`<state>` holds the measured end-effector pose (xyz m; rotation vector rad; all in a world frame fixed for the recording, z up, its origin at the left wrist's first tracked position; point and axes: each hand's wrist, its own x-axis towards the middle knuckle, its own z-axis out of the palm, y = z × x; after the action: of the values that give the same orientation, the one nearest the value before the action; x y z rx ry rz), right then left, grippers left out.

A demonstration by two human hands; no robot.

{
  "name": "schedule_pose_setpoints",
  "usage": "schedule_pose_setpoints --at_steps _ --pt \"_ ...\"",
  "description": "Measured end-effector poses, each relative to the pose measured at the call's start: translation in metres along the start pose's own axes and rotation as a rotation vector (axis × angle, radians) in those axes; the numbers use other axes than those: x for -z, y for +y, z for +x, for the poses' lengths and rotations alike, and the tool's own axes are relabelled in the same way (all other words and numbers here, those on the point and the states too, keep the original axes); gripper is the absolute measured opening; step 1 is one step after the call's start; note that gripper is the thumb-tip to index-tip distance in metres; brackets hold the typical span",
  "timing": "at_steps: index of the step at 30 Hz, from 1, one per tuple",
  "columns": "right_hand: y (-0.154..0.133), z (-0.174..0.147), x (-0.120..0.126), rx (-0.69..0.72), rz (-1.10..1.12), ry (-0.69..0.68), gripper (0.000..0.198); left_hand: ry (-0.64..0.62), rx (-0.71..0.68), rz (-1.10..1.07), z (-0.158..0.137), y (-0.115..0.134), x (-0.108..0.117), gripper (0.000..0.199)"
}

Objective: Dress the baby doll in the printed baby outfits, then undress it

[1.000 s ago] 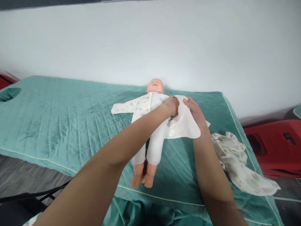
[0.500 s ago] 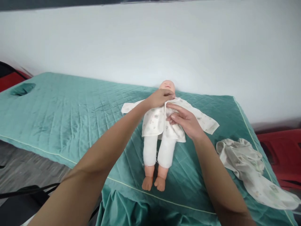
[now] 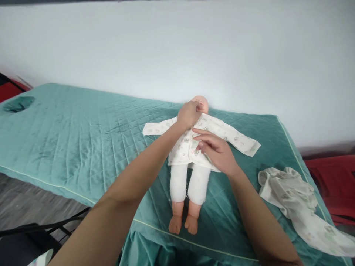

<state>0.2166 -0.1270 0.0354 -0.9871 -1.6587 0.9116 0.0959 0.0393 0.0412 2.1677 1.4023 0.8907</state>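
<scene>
The doll (image 3: 198,183) lies on its back at the centre of the frame, head towards the wall (image 3: 249,62) and bare feet towards the bottom edge, on a green quilted bed (image 3: 83,136). A printed white shirt (image 3: 180,153) covers its trunk, both sleeves spread out to the sides, and a front edge runs down the middle of the chest.

The left hand (image 3: 189,113) is at the neckline, its fingers curled; whether they are clamped on the collar cannot be told, as the hand hides it. The right hand (image 3: 216,149) is over the lower chest, its fingers apart and pointing across to the front edge, with no clear grip on the cloth.

The step in hand looks like bringing the shirt's two front halves together. To do it well, steady the collar lightly at the top, without pressing on the neck, and use the right fingers to draw the front edge flat and straight, so that the hems match above the legs. Soft cloth probably bunches if tugged, so small, even pulls should suit it. The crumpled second garment (image 3: 291,199) at lower right is best left well apart from this work.
</scene>
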Motion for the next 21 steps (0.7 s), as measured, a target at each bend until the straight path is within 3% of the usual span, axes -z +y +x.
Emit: schedule_pose_setpoints --at_steps 3,6,10,12,15,21 --pt "0.006 0.001 0.002 0.082 -0.004 0.164 0.017 0.122 -0.035 -0.008 -0.013 -0.01 0.005 0.018" --pt "0.017 0.002 0.005 0.124 -0.116 0.258 0.019 0.235 -0.095 -0.048 -0.048 -0.023 0.017 0.013" --pt "0.031 0.003 0.003 0.178 -0.447 0.134 0.038 0.295 -0.035 -0.077 -0.121 -0.053 0.026 0.015" --pt "0.035 0.004 0.001 0.18 -0.558 0.054 0.045 0.257 -0.001 -0.058 -0.156 -0.066 0.027 0.017" --pt "0.037 0.004 -0.003 0.168 -0.633 0.021 0.049 0.094 0.001 -0.013 -0.194 -0.075 0.027 0.024" --pt "0.03 -0.024 -0.012 0.26 -0.703 0.023 0.053 -0.084 -0.011 0.054 -0.222 -0.063 0.035 0.051"
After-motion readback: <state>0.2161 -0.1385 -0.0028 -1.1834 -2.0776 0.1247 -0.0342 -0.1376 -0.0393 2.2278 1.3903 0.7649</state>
